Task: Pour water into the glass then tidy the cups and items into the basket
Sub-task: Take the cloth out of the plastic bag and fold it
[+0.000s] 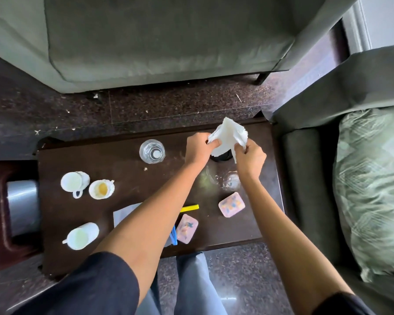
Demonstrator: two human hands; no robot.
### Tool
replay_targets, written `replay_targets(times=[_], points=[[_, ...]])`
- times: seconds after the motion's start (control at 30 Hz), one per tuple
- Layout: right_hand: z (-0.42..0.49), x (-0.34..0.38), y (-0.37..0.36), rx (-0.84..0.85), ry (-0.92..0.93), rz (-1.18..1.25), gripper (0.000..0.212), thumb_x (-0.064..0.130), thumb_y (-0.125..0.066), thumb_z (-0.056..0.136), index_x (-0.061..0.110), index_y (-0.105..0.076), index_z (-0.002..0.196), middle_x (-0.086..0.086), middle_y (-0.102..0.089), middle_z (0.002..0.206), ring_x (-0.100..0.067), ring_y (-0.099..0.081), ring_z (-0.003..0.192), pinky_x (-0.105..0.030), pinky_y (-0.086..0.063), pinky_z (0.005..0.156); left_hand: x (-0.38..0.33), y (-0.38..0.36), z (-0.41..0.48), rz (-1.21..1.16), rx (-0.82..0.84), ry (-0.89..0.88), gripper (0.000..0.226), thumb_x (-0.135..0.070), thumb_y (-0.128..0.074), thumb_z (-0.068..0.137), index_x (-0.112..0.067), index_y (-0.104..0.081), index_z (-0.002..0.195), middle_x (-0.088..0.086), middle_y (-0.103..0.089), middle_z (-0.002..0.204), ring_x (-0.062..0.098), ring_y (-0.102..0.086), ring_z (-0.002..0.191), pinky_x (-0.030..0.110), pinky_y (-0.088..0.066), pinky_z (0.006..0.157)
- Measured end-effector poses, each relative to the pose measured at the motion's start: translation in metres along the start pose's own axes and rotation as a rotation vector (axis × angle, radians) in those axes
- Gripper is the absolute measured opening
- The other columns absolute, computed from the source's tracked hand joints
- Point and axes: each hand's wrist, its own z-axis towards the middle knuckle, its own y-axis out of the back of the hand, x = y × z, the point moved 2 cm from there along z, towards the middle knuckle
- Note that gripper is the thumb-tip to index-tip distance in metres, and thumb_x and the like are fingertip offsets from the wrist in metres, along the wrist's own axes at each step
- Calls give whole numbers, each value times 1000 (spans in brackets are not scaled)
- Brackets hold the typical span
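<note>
Both hands, the left hand (pixel 199 146) and right hand (pixel 250 155), pinch a limp wad of white napkins (pixel 229 135) over the far end of the counter (pixel 127 169). It is light and best gathered whole. The clear bottle (pixel 152 151) beside them is likely slick, so grip its body. The white cups (pixel 75 181) on the left look fragile. Lift them by their handles. The glass (pixel 231 180) stands near the right wrist.

The left hand (pixel 199 147) and the right hand (pixel 250 158) grip a bunch of white napkins (pixel 230 137) above the worktop (pixel 123 164), at one o'clock. A clear bottle (pixel 152 151) stands at twelve o'clock. A white cup (pixel 75 181) and a stained cup (pixel 101 189) stand side by side at nine o'clock, a third cup (pixel 82 236) at eight. A pink coaster (pixel 231 204) lies at three.
</note>
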Motion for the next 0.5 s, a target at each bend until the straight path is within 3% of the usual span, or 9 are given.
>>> replay_targets(times=[0.13, 0.3, 0.4, 0.5], points=[[9, -16, -10, -24, -44, 32, 30, 11, -50, 89, 13, -39, 61, 2, -40, 54, -11, -32, 49, -14, -33, 46, 2, -18, 7, 46, -51, -17, 32, -27, -66, 85, -16, -50, 60, -1, -46, 52, 7, -36, 46, 22, -23, 45], [16, -28, -31, -1, -128, 111, 15, 15, -51, 91, 8, -58, 79, -2, -55, 67, -11, -45, 58, -17, -37, 51, 8, -33, 15, 99, -111, -23, 36, -27, -62, 88, -18, -43, 59, -5, -40, 49, 8, -30, 44, 21, -22, 42], [18, -30, -44, 21, -183, 139, 13, 12, -50, 89, 7, -61, 88, 0, -57, 70, -12, -49, 61, -22, -39, 56, 14, -42, 16, 138, -116, -4, 28, -28, -59, 90, -13, -58, 66, 4, -53, 57, 13, -35, 49, 21, -20, 43], [20, -33, -53, 59, -225, 154, 16, 8, -46, 91, 8, -62, 94, 5, -55, 70, -4, -48, 59, -17, -38, 56, 20, -50, 14, 176, -95, -16, 24, -29, -57, 92, -10, -69, 85, 6, -61, 65, 22, -51, 59, 19, -24, 43]])
